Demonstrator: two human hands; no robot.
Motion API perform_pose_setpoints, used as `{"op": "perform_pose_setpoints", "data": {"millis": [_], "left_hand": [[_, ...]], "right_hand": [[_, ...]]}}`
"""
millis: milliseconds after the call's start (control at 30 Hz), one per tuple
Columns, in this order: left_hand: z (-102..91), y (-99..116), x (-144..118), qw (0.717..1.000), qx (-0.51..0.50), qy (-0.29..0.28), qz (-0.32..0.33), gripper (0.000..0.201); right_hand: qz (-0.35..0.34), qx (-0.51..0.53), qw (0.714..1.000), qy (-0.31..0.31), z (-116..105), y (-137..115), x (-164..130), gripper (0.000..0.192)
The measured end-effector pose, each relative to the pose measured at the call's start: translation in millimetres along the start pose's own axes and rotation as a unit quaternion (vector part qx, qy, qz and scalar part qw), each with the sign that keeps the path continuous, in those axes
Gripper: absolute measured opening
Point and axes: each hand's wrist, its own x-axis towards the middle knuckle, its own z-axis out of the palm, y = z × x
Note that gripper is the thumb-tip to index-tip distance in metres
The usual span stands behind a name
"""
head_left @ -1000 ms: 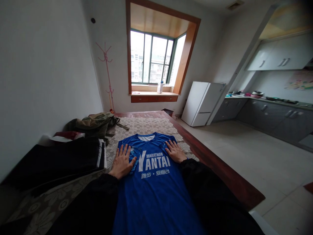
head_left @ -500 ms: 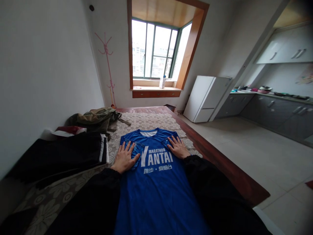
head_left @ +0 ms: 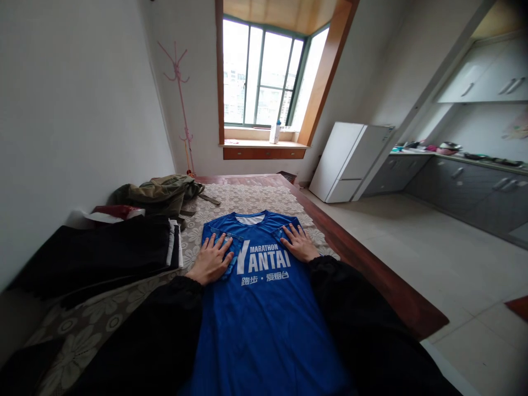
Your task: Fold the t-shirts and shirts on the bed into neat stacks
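Blue shirt (head_left: 264, 308) spread flat on the lace-covered worktop (head_left: 247, 199), collar toward the window. Left hand (head_left: 211, 259) and right hand (head_left: 300, 245) pressed on its folded-in shoulders, fingers splayed wide, gripping nothing. Dark folded clothes (head_left: 103, 256) just left.

A blue shirt (head_left: 264, 308) is pressed flat on a lace-covered table (head_left: 371, 275) by the left hand (head_left: 211, 259) and right hand (head_left: 300, 245), fingers spread.
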Motion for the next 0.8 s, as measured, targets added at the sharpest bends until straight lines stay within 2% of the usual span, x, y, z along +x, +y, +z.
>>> {"op": "perform_pose_setpoints", "data": {"millis": [200, 400, 533, 633, 800], "left_hand": [[-0.4, 1, 0, 1.000, 0.003, -0.011, -0.004, 0.066], [-3.0, 2, -1, 1.000, 0.002, -0.013, -0.004, 0.064], [-10.1, 9, -2, 1.000, 0.001, 0.000, 0.001, 0.057], [-11.3, 17, -3, 1.000, -0.002, 0.003, 0.008, 0.054], [-1.3, 22, -5, 1.000, -0.011, -0.022, 0.009, 0.061]], "right_hand": [[-0.016, 0.003, 0.999, 0.028, -2, -1, -1, 0.075], [-0.059, 0.038, 0.990, 0.119, -13, -6, -10, 0.059], [-0.062, 0.060, 0.982, 0.166, -20, -8, -17, 0.049], [-0.059, 0.068, 0.983, 0.161, -19, -4, -18, 0.049], [-0.064, 0.048, 0.991, 0.103, -12, 3, -13, 0.051]]}}
